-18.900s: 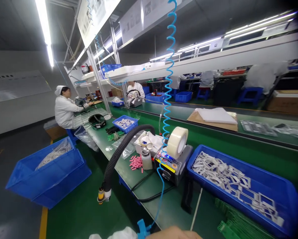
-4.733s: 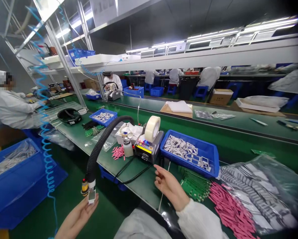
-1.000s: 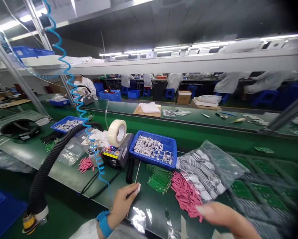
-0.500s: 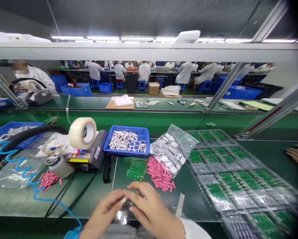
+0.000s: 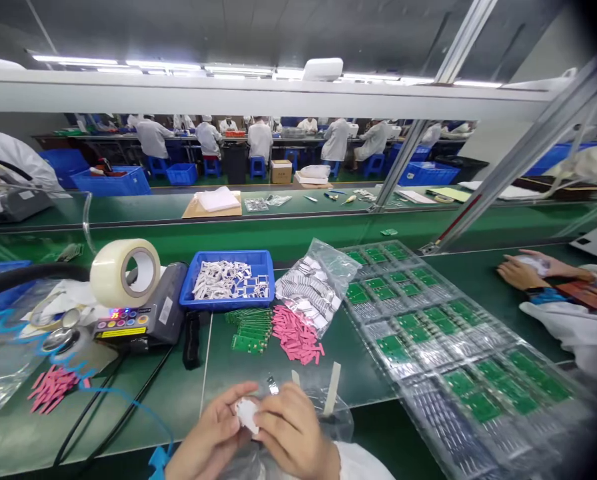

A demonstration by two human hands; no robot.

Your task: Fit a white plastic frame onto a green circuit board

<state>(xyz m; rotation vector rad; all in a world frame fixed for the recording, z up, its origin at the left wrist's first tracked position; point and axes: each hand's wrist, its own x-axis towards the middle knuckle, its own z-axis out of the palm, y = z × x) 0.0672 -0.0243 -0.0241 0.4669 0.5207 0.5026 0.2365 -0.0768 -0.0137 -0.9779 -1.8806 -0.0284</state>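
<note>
My left hand [image 5: 211, 433] and my right hand [image 5: 291, 427] meet low in the middle, over the front edge of the bench. Between them is a small white piece [image 5: 247, 413], pinched by the fingers of both; its exact kind is not clear. A small shiny silver bit [image 5: 272, 385] shows just beyond my right fingers. Under and beside my right hand lies a clear plastic bag [image 5: 341, 419] with a pale strip [image 5: 332, 389] near it. Ahead are a row of narrow green circuit boards [image 5: 251, 327] and a heap of pink strips [image 5: 296, 333].
A blue bin [image 5: 227, 305] holds white plastic frames. Right of it lies a bag of white parts [image 5: 311, 287], then clear trays [image 5: 378, 327] of green boards. Left stand a tape roll [image 5: 123, 273] and a grey machine [image 5: 146, 320]. A co-worker's hands [image 5: 528, 270] are at right.
The view has turned right, bringing the co-worker's hands and sleeve further in. My hands have tilted, and the white piece between them now shows more fully.
</note>
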